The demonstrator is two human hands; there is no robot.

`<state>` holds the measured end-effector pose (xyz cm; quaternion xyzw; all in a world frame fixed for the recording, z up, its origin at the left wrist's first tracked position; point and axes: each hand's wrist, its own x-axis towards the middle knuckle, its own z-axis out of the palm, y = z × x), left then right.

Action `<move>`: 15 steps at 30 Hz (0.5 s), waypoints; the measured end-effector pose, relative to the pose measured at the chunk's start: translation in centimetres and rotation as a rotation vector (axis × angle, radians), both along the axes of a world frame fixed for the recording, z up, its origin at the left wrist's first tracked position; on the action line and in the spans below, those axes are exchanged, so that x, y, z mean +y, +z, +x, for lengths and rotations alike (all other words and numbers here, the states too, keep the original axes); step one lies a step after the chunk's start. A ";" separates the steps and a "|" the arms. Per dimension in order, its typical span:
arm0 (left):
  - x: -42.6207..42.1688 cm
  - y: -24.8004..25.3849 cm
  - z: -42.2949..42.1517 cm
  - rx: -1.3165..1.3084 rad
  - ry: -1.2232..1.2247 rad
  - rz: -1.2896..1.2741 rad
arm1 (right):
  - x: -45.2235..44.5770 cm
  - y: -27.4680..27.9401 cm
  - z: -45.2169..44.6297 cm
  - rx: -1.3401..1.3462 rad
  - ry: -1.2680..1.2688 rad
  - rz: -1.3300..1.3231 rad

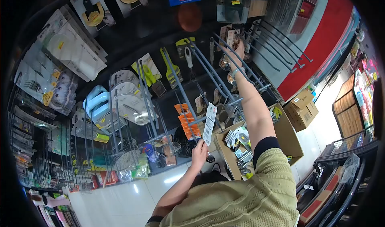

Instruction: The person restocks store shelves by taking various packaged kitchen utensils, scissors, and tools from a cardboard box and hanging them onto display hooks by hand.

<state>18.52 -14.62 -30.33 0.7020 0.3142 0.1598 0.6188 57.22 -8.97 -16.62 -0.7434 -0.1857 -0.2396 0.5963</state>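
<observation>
My left hand [200, 151] is closed on the lower end of a long, narrow white packaged item [209, 125], held upright in front of the hooks. Orange packs [187, 122] hang just left of that item. My right arm stretches up and forward to the rack, where my right hand [236, 52] is among small carded items [232, 38] on the hooks at the upper right. Its fingers are partly hidden by the cards and too small to make out. Round metal utensils [225, 62] hang beside the right wrist.
Long metal hooks [208, 72] stick out from the dark display wall. An open cardboard box [295, 141] of packaged goods stands on the floor below my right arm. Another carton [301, 110] sits farther right. A rack with black pans [321, 183] is at the lower right.
</observation>
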 end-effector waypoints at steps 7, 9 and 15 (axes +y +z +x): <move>0.6 0.3 1.1 -0.038 -0.053 0.031 | -1.1 -0.9 0.5 -0.094 -0.030 -0.139; 0.7 0.7 1.9 -0.043 -0.074 0.041 | -2.9 -2.5 -0.6 -0.026 0.046 -0.046; -0.1 0.7 5.0 -0.128 -0.213 -0.005 | -13.8 -4.2 -13.8 0.717 0.914 0.317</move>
